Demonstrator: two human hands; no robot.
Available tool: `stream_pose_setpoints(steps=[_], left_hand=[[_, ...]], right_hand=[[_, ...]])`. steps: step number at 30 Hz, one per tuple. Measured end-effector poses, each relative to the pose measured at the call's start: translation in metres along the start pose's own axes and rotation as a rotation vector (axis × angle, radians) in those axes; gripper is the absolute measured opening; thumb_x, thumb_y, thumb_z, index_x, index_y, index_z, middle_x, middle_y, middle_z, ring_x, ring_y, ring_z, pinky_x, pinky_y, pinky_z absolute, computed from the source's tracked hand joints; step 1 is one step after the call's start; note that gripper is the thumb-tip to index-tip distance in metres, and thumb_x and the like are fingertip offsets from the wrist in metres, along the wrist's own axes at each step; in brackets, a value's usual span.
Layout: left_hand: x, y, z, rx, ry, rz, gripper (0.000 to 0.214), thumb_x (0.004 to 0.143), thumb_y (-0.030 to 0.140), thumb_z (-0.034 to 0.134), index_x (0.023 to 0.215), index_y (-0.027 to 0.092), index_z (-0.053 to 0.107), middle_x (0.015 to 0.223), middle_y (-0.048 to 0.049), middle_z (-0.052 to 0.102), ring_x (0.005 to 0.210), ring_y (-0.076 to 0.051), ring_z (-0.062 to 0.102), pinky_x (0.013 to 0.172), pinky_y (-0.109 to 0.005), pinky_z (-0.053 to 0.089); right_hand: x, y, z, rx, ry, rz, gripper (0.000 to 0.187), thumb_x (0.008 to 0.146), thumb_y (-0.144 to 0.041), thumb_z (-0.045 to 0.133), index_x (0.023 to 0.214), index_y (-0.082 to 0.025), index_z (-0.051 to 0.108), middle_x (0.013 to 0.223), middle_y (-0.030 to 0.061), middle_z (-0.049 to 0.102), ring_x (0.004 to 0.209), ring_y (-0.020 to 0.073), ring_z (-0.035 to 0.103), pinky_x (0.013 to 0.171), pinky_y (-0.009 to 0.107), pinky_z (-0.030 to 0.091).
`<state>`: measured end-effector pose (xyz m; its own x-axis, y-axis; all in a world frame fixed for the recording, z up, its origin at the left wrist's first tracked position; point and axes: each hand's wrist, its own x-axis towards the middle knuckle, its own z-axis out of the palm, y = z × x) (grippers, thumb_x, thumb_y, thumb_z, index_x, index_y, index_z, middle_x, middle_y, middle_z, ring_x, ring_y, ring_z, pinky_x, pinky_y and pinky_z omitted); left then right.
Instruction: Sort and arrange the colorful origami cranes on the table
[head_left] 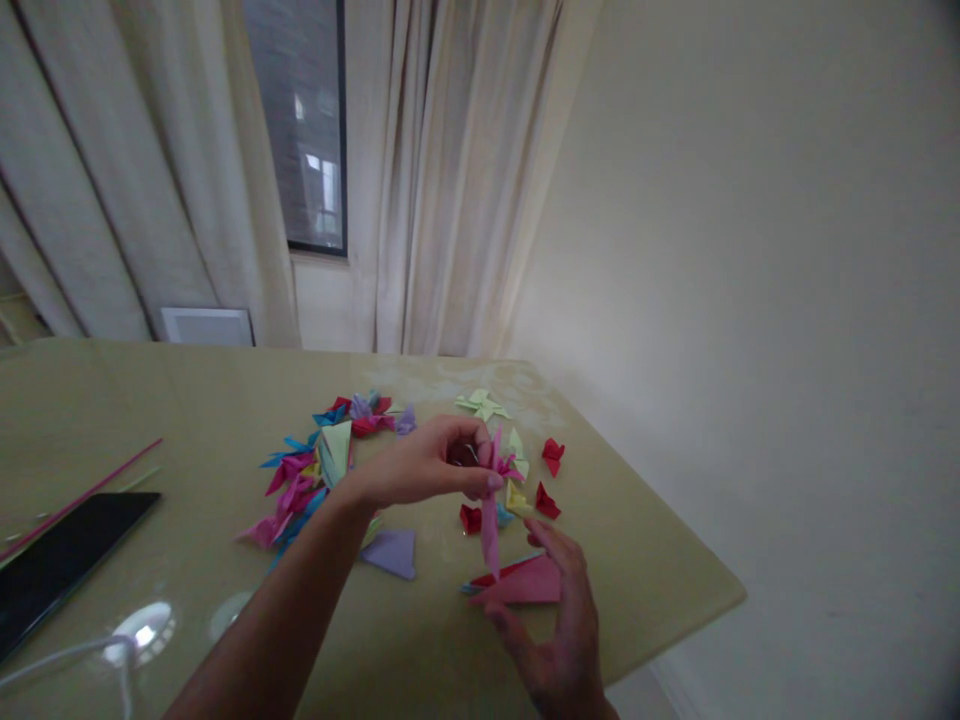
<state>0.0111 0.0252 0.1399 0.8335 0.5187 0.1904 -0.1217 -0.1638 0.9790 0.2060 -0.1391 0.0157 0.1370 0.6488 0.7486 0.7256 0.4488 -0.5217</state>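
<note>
Head: held paper [490, 538], probable phone [71, 557] leftward

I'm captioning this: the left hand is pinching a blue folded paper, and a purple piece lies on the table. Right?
Not quite: in the head view, the left hand is pinching a pink folded paper, not a blue one. The rest stands.

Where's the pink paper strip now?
In the head view, the pink paper strip is just right of centre, pinched in the left hand, up-left of the right hand.
</note>
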Motion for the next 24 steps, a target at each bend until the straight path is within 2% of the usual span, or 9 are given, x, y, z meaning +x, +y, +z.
stream_pose_setpoints(steps=[1, 4, 6, 8, 12, 14, 19, 21, 24], left_hand=[[0.003, -0.001, 0.009, -0.012, -0.033, 0.004, 0.038, 0.084, 0.040, 0.084, 0.082, 0.021, 0.051, 0.081, 0.0005, 0.070, 0.071, -0.013, 0.067, 0.064, -0.024, 0.050], [0.010, -0.005, 0.029, -0.009, -0.106, 0.017, 0.041, 0.085, 0.037, 0.082, 0.081, 0.022, 0.045, 0.082, 0.0014, 0.069, 0.067, -0.011, 0.063, 0.058, -0.022, 0.045], [0.013, -0.009, 0.032, 0.077, -0.134, -0.017, 0.035, 0.085, 0.038, 0.081, 0.086, 0.022, 0.049, 0.082, 0.0012, 0.069, 0.065, -0.012, 0.062, 0.057, -0.023, 0.044], [0.012, -0.013, 0.026, 0.306, -0.114, -0.085, 0.028, 0.084, 0.035, 0.079, 0.092, 0.022, 0.057, 0.084, -0.0010, 0.071, 0.072, -0.017, 0.067, 0.061, -0.026, 0.047], [0.003, -0.030, -0.001, 0.966, 0.018, -0.362, 0.037, 0.064, 0.029, 0.090, 0.092, 0.022, 0.068, 0.096, -0.0068, 0.077, 0.094, -0.031, 0.074, 0.078, -0.036, 0.053], [-0.001, -0.041, -0.012, 1.143, 0.022, -0.540, 0.050, 0.052, 0.034, 0.096, 0.094, 0.022, 0.070, 0.100, -0.0099, 0.079, 0.099, -0.037, 0.075, 0.084, -0.041, 0.056], [0.002, -0.069, -0.021, 1.221, -0.170, -0.825, 0.075, 0.037, 0.041, 0.102, 0.102, 0.021, 0.072, 0.124, -0.0194, 0.077, 0.117, -0.045, 0.072, 0.094, -0.049, 0.057], [0.004, -0.076, -0.023, 1.196, -0.199, -0.842, 0.070, 0.036, 0.040, 0.103, 0.095, 0.020, 0.074, 0.125, -0.0199, 0.078, 0.117, -0.045, 0.072, 0.093, -0.049, 0.057], [0.003, -0.081, -0.029, 1.163, -0.181, -0.814, 0.052, 0.039, 0.040, 0.102, 0.077, 0.021, 0.072, 0.111, -0.0143, 0.082, 0.110, -0.041, 0.075, 0.088, -0.044, 0.057]], right_hand=[[0.005, -0.007, 0.001, 0.048, -0.002, 0.025, 0.066, 0.092, -0.047, 0.080, 0.149, -0.024, 0.056, 0.136, 0.0165, 0.068, 0.121, 0.0361, 0.068, 0.097, 0.050, 0.059], [0.017, -0.017, 0.002, 0.176, 0.050, 0.167, 0.027, 0.103, -0.042, 0.065, 0.123, -0.025, 0.071, 0.112, 0.0104, 0.076, 0.099, 0.0281, 0.075, 0.082, 0.037, 0.062], [0.021, -0.013, -0.001, 0.218, 0.108, 0.261, 0.022, 0.107, -0.039, 0.058, 0.106, -0.025, 0.076, 0.097, 0.0076, 0.077, 0.087, 0.0241, 0.075, 0.074, 0.031, 0.061], [0.022, 0.000, -0.009, 0.214, 0.103, 0.287, 0.023, 0.106, -0.039, 0.062, 0.102, -0.024, 0.078, 0.093, 0.0069, 0.077, 0.083, 0.0229, 0.074, 0.071, 0.029, 0.060], [0.023, 0.035, -0.035, 0.149, -0.146, 0.227, 0.022, 0.102, -0.041, 0.068, 0.104, -0.027, 0.084, 0.089, 0.0056, 0.078, 0.079, 0.0220, 0.072, 0.072, 0.030, 0.057], [0.026, 0.048, -0.046, 0.113, -0.308, 0.186, 0.025, 0.103, -0.045, 0.066, 0.104, -0.029, 0.085, 0.085, 0.0053, 0.078, 0.079, 0.0226, 0.071, 0.074, 0.033, 0.056], [0.033, 0.070, -0.051, 0.034, -0.625, 0.170, 0.035, 0.107, -0.050, 0.059, 0.102, -0.028, 0.086, 0.091, 0.0082, 0.075, 0.090, 0.0257, 0.069, 0.084, 0.038, 0.054], [0.031, 0.079, -0.046, 0.012, -0.661, 0.168, 0.034, 0.107, -0.049, 0.059, 0.102, -0.030, 0.086, 0.095, 0.0085, 0.073, 0.095, 0.0264, 0.068, 0.089, 0.040, 0.054], [0.023, 0.092, -0.038, -0.012, -0.626, 0.162, 0.028, 0.106, -0.045, 0.062, 0.104, -0.033, 0.087, 0.110, 0.0093, 0.073, 0.109, 0.0289, 0.067, 0.099, 0.045, 0.053]])
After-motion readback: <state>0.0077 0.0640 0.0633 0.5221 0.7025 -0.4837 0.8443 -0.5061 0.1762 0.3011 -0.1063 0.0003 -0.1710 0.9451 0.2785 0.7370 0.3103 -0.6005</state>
